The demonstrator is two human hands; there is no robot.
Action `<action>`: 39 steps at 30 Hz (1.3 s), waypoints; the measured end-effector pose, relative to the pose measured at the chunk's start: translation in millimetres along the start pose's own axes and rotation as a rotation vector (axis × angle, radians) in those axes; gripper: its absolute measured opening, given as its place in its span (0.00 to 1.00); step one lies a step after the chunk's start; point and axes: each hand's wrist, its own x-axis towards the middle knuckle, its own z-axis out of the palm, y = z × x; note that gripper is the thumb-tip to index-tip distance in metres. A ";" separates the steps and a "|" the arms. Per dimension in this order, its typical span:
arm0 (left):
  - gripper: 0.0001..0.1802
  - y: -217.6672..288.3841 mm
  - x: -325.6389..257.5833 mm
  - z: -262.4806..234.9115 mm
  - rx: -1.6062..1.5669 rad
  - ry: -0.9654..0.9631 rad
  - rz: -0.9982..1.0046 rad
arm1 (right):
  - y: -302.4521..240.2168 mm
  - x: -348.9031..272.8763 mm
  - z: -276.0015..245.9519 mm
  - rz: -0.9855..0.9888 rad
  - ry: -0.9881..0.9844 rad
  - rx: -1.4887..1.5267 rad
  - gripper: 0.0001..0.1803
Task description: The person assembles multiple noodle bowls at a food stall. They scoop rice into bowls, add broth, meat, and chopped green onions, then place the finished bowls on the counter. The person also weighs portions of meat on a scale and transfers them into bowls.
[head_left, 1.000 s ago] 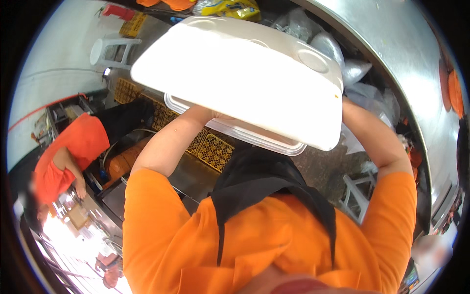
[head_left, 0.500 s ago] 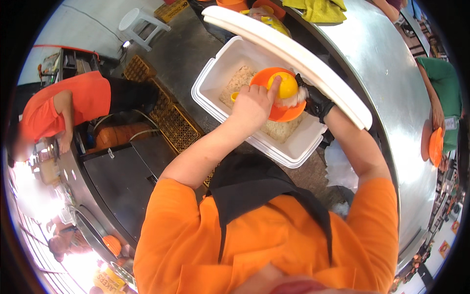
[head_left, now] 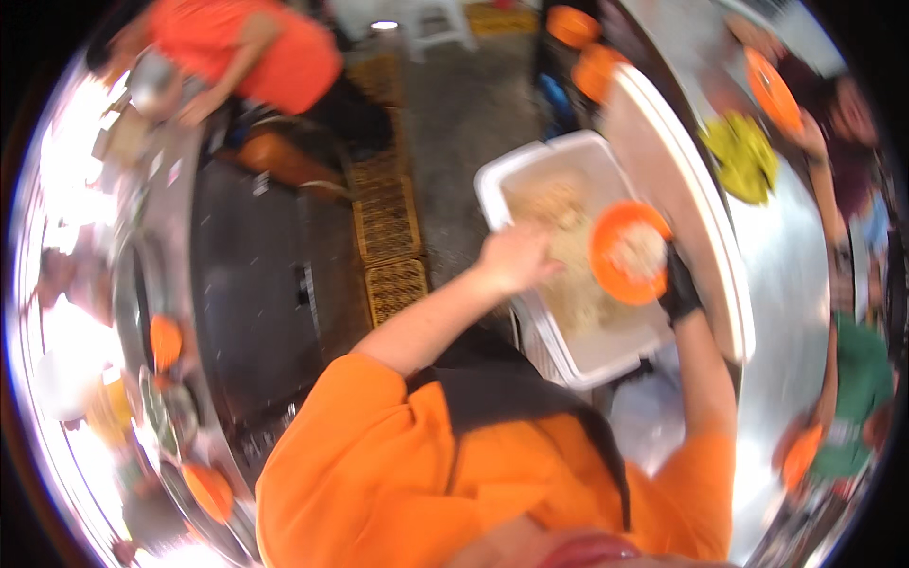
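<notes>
An orange bowl (head_left: 604, 265) with pale crumbly food inside is held at its right side by my right hand (head_left: 680, 287), which wears a black glove. The bowl is above a white tub (head_left: 486, 189) whose bottom is covered with similar pale, grainy food (head_left: 568, 275). My bare left hand (head_left: 516, 257) is over the tub's left edge, smeared by motion, so its fingers cannot be made out. No yellow scoop shows at this moment. A long white lid (head_left: 696, 189) stands tilted along the tub's right side, beside my right hand.
A steel counter (head_left: 772, 275) curves along the right, with a yellow-green cloth (head_left: 743, 159) on it. People with orange bowls are beyond it. Yellow crates (head_left: 386, 222) stand on the floor at left, beside a dark cabinet (head_left: 256, 284). A person in red (head_left: 260, 52) leans at upper left.
The yellow scoop that was in my left hand over the bowl is out of sight. My left hand has moved away from the bowl, which now shows its pale contents. The whole view has turned.
</notes>
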 end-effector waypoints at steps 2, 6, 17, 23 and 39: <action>0.21 0.2 -23.1 -19.7 -0.201 0.026 -0.080 | -3.8 -3.2 5.2 0.052 -0.186 -0.072 0.30; 0.07 -33.9 -115.1 -38.6 -0.593 0.666 -0.047 | -5.5 -41.5 129.7 0.165 -0.306 -0.135 0.32; 0.19 10.5 -580.2 -137.7 0.213 1.446 -0.285 | 109.6 -156.1 495.2 0.320 -0.902 -0.387 0.32; 0.09 112.2 -761.6 -176.4 0.551 1.653 -0.601 | 158.0 -270.1 716.8 0.504 -1.241 -0.560 0.30; 0.27 215.5 -908.2 -251.5 -1.085 1.977 -1.012 | 327.6 -617.2 900.5 1.116 -2.105 -0.800 0.27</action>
